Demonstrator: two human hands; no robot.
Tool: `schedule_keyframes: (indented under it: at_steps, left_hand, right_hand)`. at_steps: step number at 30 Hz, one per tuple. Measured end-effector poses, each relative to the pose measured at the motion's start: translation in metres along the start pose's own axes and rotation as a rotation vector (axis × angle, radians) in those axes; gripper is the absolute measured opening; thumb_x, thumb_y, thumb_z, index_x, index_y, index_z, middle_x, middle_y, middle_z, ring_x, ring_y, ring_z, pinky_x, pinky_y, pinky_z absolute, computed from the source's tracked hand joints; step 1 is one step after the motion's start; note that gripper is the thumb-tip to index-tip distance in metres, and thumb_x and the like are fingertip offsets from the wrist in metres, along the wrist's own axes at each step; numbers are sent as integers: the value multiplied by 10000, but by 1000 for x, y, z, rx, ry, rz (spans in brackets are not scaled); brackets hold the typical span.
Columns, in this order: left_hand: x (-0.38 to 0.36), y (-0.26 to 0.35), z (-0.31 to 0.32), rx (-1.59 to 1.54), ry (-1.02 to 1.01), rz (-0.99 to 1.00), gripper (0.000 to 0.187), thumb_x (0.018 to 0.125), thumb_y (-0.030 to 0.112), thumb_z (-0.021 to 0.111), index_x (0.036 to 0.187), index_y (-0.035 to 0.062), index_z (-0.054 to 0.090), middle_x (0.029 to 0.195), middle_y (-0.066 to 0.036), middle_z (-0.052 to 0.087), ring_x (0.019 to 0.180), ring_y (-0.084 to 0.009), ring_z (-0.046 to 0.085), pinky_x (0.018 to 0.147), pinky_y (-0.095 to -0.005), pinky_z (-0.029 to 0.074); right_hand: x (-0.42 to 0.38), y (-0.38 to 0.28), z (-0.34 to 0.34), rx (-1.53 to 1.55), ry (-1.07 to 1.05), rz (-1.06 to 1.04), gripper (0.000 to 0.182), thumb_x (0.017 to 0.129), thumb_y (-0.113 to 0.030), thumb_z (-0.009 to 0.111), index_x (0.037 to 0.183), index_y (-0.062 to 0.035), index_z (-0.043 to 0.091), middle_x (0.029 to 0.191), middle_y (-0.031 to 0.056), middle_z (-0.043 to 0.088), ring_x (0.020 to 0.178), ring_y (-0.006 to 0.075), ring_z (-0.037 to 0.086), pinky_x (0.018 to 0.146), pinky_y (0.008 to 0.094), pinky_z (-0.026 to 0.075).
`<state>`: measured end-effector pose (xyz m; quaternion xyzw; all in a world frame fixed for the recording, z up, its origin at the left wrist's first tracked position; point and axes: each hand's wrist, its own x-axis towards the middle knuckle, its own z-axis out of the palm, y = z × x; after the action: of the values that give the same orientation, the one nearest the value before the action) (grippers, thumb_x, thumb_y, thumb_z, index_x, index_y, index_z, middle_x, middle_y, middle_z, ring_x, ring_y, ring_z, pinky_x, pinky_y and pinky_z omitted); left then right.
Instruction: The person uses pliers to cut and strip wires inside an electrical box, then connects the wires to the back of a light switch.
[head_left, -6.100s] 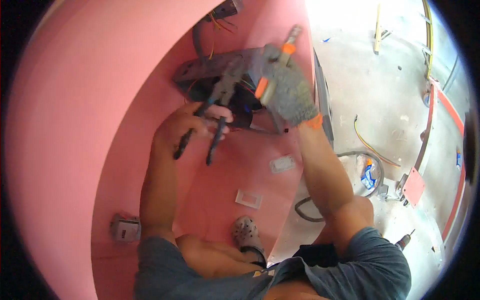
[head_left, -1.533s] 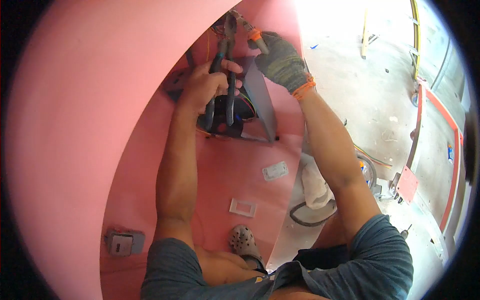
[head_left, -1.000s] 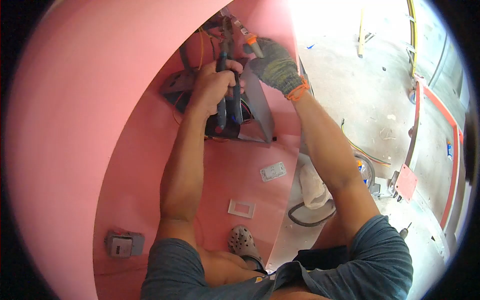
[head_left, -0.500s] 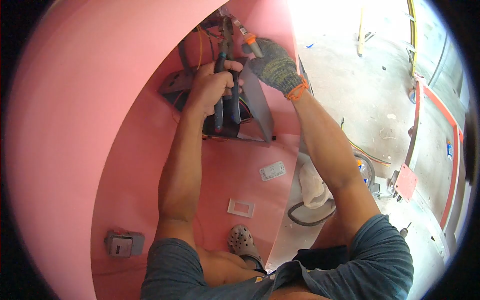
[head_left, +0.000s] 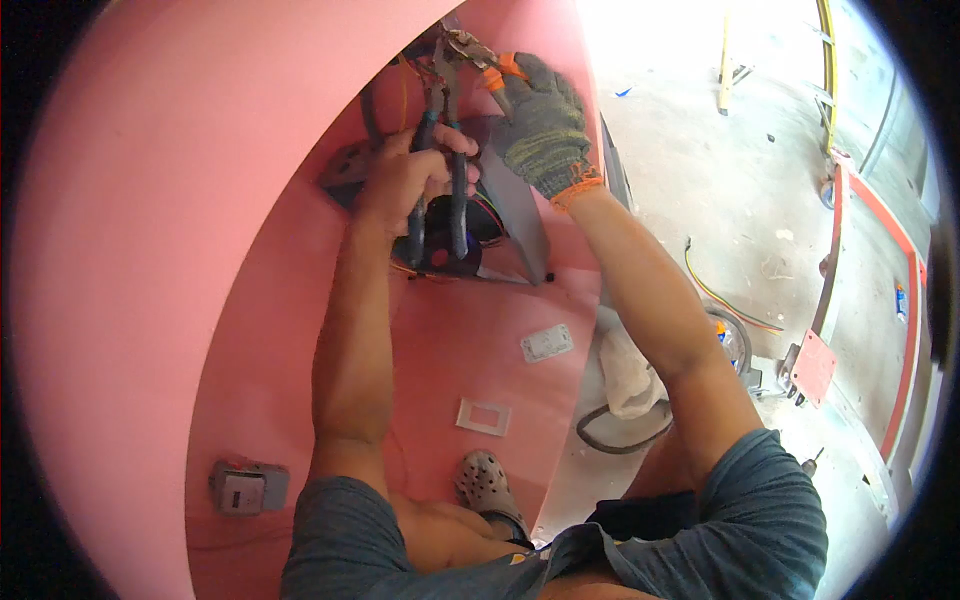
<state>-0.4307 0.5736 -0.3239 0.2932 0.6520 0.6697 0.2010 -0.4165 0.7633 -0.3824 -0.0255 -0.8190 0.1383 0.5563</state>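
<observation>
Looks roughly midway to me: left fingers (head_left: 458, 140) wrap dark-handled pliers (head_left: 459, 215), gloved right fingers (head_left: 540, 75) grip an orange-handled tool (head_left: 493, 79), both near exposed wires (head_left: 403, 88) around 11 o'clock, with the grey box (head_left: 518, 200) open at 12 and white frame (head_left: 467, 414) unmounted at 6.

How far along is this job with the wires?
Looks done: the dark box seems in place, with wires inside. In hand: the left hand grips pliers, the gloved right hand an orange-handled tool, both near upper wires. Probably left: closing the open box and fitting the white plate and frame, both lying loose.
</observation>
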Motion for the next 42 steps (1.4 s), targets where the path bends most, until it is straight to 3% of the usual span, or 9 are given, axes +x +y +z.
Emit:
schedule_keyframes:
  at_steps: [12, 16, 23, 25, 28, 31, 35, 37, 42]
  left_hand:
    - [-1, -1, -42, -146, -230, 18, 324, 658, -61, 451, 937, 8, 600, 1056, -177, 602, 806, -292, 635, 736, -420, 562]
    - [0, -2, -49, -141, -235, 11, 322, 652, -60, 451, 929, 11, 599, 1048, -180, 602, 813, -306, 634, 729, -427, 556]
    - [-2, -1, -38, -165, -183, 25, 303, 644, -48, 485, 916, 36, 588, 1017, -169, 596, 806, -311, 628, 710, -439, 545]
    - [-4, 5, -44, -197, -165, 10, 302, 644, -65, 474, 912, 20, 586, 1031, -184, 598, 801, -312, 634, 708, -446, 546]
    - [-8, 13, -60, -90, -258, -19, 248, 667, -61, 485, 885, 24, 567, 1014, -188, 596, 793, -314, 634, 689, -438, 542]
    - [-10, 10, -69, -57, -287, -24, 209, 687, -58, 493, 868, 29, 555, 994, -191, 597, 777, -315, 631, 678, -430, 540]
    - [-9, 9, -71, -91, -325, 7, 206, 698, -55, 503, 877, 30, 559, 980, -187, 599, 772, -312, 633, 667, -432, 543]
    - [-9, 9, -66, -96, -335, 12, 206, 705, -53, 504, 885, 31, 559, 978, -184, 599, 774, -314, 633, 669, -439, 547]
    - [-2, -7, -13, -94, -20, -22, 210, 733, -48, 492, 920, 26, 553, 978, -173, 598, 785, -296, 639, 699, -459, 563]
  right_hand:
    - [35, 18, -2, -141, 258, -302, 268, 788, -207, 669, 1037, -110, 691, 1214, 57, 531, 1107, 294, 494, 920, 462, 383]
    - [35, 19, -5, -144, 276, -354, 405, 724, -90, 626, 1123, -127, 683, 1208, 109, 563, 1076, 325, 547, 904, 457, 435]
    - [20, -46, -24, -80, -249, 163, 382, 766, -205, 640, 1138, -124, 664, 1090, 96, 604, 976, 307, 601, 863, 462, 475]
    - [22, -10, 0, -227, 205, -247, 305, 758, -266, 690, 1025, -120, 705, 1064, 89, 590, 965, 311, 579, 817, 450, 445]
    - [48, 20, -23, -339, 282, -514, 312, 770, -251, 658, 1037, -95, 698, 1063, 95, 588, 902, 309, 586, 790, 450, 454]
    - [56, 0, -57, -201, 227, -501, 250, 809, -168, 598, 997, -4, 622, 1138, 240, 539, 1075, 422, 507, 958, 553, 402]
    - [72, 19, -29, -47, 355, -517, 253, 798, -164, 608, 999, -11, 626, 1145, 228, 542, 1078, 411, 505, 965, 545, 399]
    - [69, 28, -10, -146, 221, -419, 315, 845, -203, 567, 1140, -165, 670, 1071, 99, 620, 998, 295, 587, 798, 436, 495]
    - [35, -36, -45, -112, -410, -46, 371, 833, -314, 550, 1141, -128, 643, 992, 148, 640, 961, 333, 611, 813, 459, 503]
